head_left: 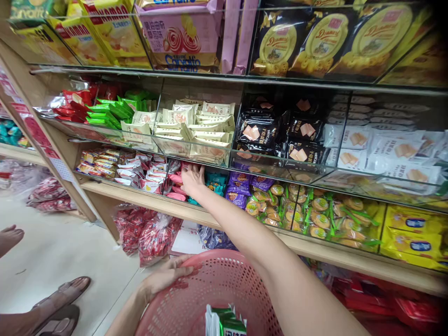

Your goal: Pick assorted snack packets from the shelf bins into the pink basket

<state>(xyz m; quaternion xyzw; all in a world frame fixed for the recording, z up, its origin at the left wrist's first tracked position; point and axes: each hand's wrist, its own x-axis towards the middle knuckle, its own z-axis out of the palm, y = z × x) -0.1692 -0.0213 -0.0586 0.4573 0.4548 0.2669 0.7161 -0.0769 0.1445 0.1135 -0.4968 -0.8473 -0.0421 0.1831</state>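
My right hand (192,179) reaches into the lower shelf bin, its fingers curled among pink snack packets (176,179) beside teal packets (216,179); what the fingers grip is hidden. My left hand (167,276) holds the rim of a pink plastic basket (213,291) in front of me, fingers lying over the edge. Green and white packets (226,322) lie in the basket.
Glass-fronted shelves (196,154) hold many wrapped snacks: red, green, cream, black, white, purple, yellow. Bags of red sweets (154,235) sit on the floor below the shelf. Another person's sandalled feet (59,298) stand at the lower left on the pale floor.
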